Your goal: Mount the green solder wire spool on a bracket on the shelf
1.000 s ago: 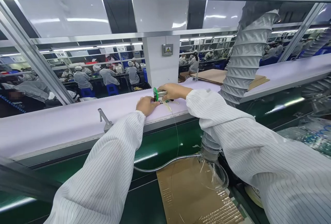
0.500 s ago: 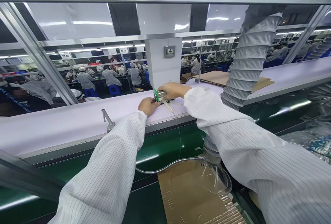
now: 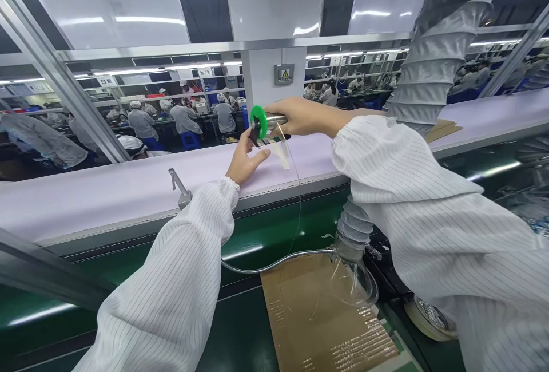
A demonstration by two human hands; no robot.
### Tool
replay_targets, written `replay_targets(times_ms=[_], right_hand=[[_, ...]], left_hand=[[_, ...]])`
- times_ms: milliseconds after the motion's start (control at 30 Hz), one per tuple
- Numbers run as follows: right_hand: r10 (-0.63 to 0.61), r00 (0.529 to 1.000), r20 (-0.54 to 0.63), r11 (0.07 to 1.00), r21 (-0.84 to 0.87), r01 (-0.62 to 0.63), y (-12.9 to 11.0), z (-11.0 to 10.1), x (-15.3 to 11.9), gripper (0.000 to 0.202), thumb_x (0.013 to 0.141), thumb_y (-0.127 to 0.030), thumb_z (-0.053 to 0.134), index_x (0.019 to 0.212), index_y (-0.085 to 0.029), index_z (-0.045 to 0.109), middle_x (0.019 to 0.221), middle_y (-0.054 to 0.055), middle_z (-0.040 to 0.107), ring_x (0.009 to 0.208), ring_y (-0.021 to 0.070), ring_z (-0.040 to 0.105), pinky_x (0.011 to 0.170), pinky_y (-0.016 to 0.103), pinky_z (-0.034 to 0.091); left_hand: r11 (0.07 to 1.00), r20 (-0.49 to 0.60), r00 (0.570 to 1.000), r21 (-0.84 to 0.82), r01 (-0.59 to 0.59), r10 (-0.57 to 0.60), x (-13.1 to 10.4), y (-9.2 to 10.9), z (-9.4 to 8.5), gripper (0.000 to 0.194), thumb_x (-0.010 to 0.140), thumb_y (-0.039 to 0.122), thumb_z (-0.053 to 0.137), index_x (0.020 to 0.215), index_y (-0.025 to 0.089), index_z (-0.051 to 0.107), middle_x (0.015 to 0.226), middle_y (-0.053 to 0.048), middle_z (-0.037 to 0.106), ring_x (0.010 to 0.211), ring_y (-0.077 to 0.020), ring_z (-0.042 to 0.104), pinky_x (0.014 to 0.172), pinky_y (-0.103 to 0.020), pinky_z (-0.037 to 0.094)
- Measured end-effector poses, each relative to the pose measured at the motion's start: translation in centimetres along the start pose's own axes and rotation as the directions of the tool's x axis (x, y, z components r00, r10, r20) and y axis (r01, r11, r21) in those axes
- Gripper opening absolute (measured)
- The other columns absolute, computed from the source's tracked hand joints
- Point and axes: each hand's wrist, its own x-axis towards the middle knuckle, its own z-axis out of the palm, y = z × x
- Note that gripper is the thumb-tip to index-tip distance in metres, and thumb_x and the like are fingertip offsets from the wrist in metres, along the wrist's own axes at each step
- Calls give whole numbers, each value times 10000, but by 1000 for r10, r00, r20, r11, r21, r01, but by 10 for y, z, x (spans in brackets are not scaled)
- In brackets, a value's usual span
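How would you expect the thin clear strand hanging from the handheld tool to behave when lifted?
The strand probably flops: it hangs below the tool in the right hand and curves. Being hair-thin, it looks very light and perhaps easily kinked.

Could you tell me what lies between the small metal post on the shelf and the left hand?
Only bare pale shelf between the metal post and the left hand, in the head view.

A long pale purple shelf (image 3: 107, 192) runs across the middle of the frame, from the left edge up to the right edge. A small silver metal lever (image 3: 178, 186) stands on it, left of the middle. Flat brown cardboard (image 3: 444, 129) lies on it at the right. Below, a green bench (image 3: 240, 332) fills the bottom. A brown cardboard sheet (image 3: 313, 326) lies flat on it, bottom middle.
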Motion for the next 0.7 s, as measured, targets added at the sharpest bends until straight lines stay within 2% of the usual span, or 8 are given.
replay_targets(times_ms=[67, 167, 233, 333, 400, 467, 533, 700], right_hand=[[-39, 998, -45, 999, 21, 40, -2, -2, -16, 341, 885, -284, 671, 1213, -201, 628, 1156, 83, 662, 982, 248, 581, 804, 340, 420], [-69, 991, -116, 997, 20, 72, 0, 2, -46, 318, 895, -297, 636, 1191, -183, 628, 1123, 102, 673, 979, 262, 596, 822, 361, 452], [-78, 982, -174, 997, 13, 81, 2, 5, -68, 347, 897, -324, 621, 1211, -177, 617, 1133, 117, 672, 990, 275, 607, 840, 380, 475], [-98, 957, -273, 995, -11, 99, 4, 7, -100, 382, 901, -330, 584, 1260, -200, 594, 1188, 112, 662, 1058, 287, 617, 904, 416, 495], [-108, 936, -336, 994, -33, 103, 3, 5, -119, 365, 899, -310, 569, 1258, -249, 594, 1191, 85, 665, 1079, 280, 625, 924, 423, 505], [-120, 908, -401, 993, -69, 100, 1, 1, -135, 338, 891, -283, 572, 1227, -289, 603, 1163, 70, 674, 1050, 270, 642, 896, 418, 523], [-126, 876, -465, 991, -98, 91, 1, -4, -147, 307, 877, -258, 589, 1182, -285, 612, 1116, 78, 678, 990, 265, 657, 839, 408, 536], [-85, 851, -518, 996, -79, 52, 3, -11, -170, 343, 842, -203, 626, 1183, -242, 612, 1098, 101, 689, 978, 270, 670, 839, 410, 547]], left_hand=[[1000, 85, 996, -6, -3, 3, -5, 4, -1, 772, 772, 183, 567, 1503, 231, 326, 1490, -76, 511, 1370, -237, 473, 1101, -347, 387], [995, 24, 999, -94, 44, -42, -19, 9, -2, 821, 709, 127, 484, 1513, 206, 338, 1462, -91, 540, 1343, -231, 505, 1111, -372, 396], [961, 2, 985, -215, 171, -175, -32, 15, -3, 735, 745, 160, 481, 1475, 174, 400, 1410, -125, 582, 1223, -239, 602, 1032, -386, 473], [857, 111, 915, -324, 401, -387, -46, 27, -5, 559, 868, 298, 489, 1406, 147, 491, 1360, -150, 618, 1060, -245, 684, 888, -384, 555], [886, 139, 907, -202, 418, -397, -43, 35, -7, 462, 930, 360, 461, 1322, 148, 584, 1318, -133, 652, 1062, -244, 681, 895, -375, 551], [943, 112, 937, 86, 322, -330, -29, 36, -6, 355, 945, 325, 476, 1189, 171, 683, 1280, -94, 683, 1113, -239, 654, 983, -365, 503], [910, 76, 953, 328, 255, -294, -8, 30, 1, 257, 909, 280, 557, 1065, 186, 738, 1244, -76, 702, 1156, -257, 627, 1052, -375, 446], [868, 0, 936, 374, 325, -351, 35, 5, 39, 225, 670, 279, 826, 855, 171, 757, 1100, -126, 741, 1170, -360, 610, 1063, -468, 422]])
